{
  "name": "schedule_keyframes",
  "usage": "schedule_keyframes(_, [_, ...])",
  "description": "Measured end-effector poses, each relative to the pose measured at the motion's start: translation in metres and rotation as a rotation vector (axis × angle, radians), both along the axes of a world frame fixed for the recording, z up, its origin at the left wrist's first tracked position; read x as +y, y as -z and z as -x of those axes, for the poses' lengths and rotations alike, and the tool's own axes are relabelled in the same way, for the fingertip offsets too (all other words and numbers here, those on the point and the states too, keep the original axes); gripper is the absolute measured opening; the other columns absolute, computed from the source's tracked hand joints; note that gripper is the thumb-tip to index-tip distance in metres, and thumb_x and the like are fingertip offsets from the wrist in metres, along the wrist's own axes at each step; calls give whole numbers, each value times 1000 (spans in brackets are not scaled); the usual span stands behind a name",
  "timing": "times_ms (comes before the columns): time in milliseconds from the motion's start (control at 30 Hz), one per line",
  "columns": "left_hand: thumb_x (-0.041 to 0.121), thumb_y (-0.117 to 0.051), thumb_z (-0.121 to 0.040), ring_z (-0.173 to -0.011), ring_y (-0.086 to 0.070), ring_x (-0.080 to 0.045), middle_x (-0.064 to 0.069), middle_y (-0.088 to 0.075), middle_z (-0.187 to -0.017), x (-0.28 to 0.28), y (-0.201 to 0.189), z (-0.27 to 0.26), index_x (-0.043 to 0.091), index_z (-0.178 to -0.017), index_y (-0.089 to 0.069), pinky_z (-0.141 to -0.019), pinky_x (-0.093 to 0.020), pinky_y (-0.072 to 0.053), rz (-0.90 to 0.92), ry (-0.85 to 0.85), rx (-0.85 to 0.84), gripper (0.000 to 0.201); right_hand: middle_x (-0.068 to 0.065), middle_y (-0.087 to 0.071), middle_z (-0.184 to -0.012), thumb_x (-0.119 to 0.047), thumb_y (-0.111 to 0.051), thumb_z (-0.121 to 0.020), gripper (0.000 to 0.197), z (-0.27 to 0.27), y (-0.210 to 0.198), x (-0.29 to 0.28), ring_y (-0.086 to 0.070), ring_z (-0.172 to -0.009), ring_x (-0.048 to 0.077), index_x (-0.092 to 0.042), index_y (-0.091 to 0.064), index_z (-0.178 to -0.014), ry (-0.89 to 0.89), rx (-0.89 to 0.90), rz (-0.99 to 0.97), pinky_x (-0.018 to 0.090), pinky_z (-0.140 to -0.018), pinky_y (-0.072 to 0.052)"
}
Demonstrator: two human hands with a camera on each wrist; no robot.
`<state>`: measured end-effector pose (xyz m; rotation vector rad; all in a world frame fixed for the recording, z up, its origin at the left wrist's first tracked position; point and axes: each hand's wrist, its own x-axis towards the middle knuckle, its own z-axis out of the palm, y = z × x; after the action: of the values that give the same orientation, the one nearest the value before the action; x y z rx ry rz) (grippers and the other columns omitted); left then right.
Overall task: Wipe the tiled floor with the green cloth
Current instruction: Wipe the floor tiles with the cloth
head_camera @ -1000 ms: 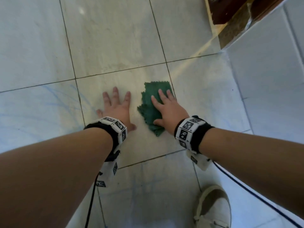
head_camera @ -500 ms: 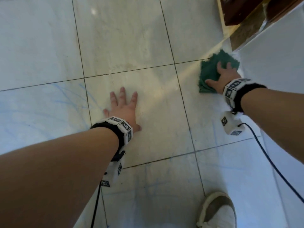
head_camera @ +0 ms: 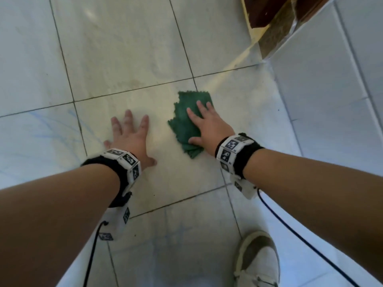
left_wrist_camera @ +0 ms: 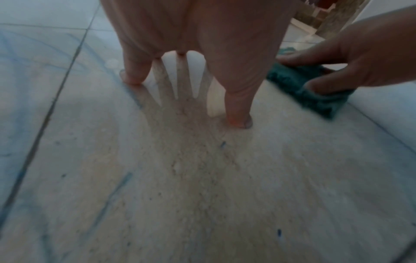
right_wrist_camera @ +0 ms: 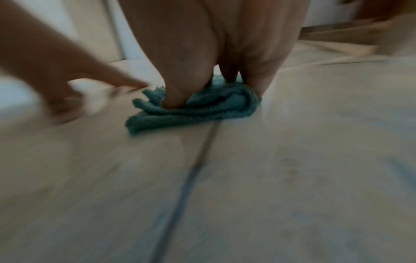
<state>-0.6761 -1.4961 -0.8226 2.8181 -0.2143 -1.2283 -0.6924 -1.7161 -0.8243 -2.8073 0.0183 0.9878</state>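
Observation:
A folded green cloth (head_camera: 183, 123) lies on the pale tiled floor (head_camera: 124, 59), just right of centre in the head view. My right hand (head_camera: 209, 126) lies flat on it, fingers straight and spread, thumb at its near edge. The right wrist view shows my right hand (right_wrist_camera: 213, 35) pressing into the bunched cloth (right_wrist_camera: 191, 110) beside a grout line, blurred. My left hand (head_camera: 130, 134) rests flat on the bare tile a hand's width left of the cloth, fingers spread. In the left wrist view, my left hand (left_wrist_camera: 191, 35) props on its fingertips, with the cloth (left_wrist_camera: 315, 94) at the right.
A white tiled wall (head_camera: 331, 79) rises on the right, and a brown wooden door frame (head_camera: 269, 17) meets it at the top right. My white shoe (head_camera: 259, 262) stands at the bottom right. A black cable (head_camera: 290, 230) hangs from my right wrist. Faint blue streaks mark the left tiles.
My right hand has slid the cloth from the corner by the wall back left and nearer, stopping beside my left hand. The left hand has stayed planted.

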Motion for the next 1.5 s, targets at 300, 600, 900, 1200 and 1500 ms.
schedule_keyframes(300, [49, -81, -74, -147, 23, -34, 1, 33, -159, 2, 1, 0, 38, -154, 14, -114, -66, -19, 0, 7, -17, 125, 17, 5, -166, -54, -53, -96, 92, 17, -3, -150, -5, -152, 38, -20, 3, -160, 504, 14, 249, 46, -123, -17])
schedule_keyframes(600, [48, -81, -75, -148, 23, -35, 0, 32, -159, 3, 2, 1, 37, -154, 13, -114, -67, -19, 6, 17, -18, 124, 15, 20, -163, -47, -53, -98, 92, 77, -10, 13, 15, -150, 38, -20, 11, -158, 133, 66, 51, 45, -125, -8])
schedule_keyframes(900, [48, -80, -75, -148, 22, -35, 1, 30, -160, 6, 2, 3, 37, -155, 10, -114, -67, -19, 26, 23, -25, 121, 14, 15, -165, -46, -57, -97, 91, 53, -4, -10, 12, -151, 35, -23, 5, -159, 93, 30, 44, 43, -124, -8])
schedule_keyframes(1200, [49, -80, -75, -147, 23, -36, 1, 31, -159, 5, 5, 2, 38, -154, 12, -111, -69, -21, 24, 36, -30, 122, 23, 8, -164, -50, -50, -99, 89, 79, -9, -87, 2, -150, 45, -15, 7, -159, 596, 46, 218, 48, -123, -13])
schedule_keyframes(1500, [47, -80, -77, -147, 23, -36, 0, 31, -159, 4, 1, 1, 37, -154, 13, -112, -68, -20, 14, 19, -16, 121, 8, 18, -165, -46, -55, -98, 90, 20, -2, 45, 15, -151, 32, -26, 7, -159, 61, 43, 11, 42, -122, -17])
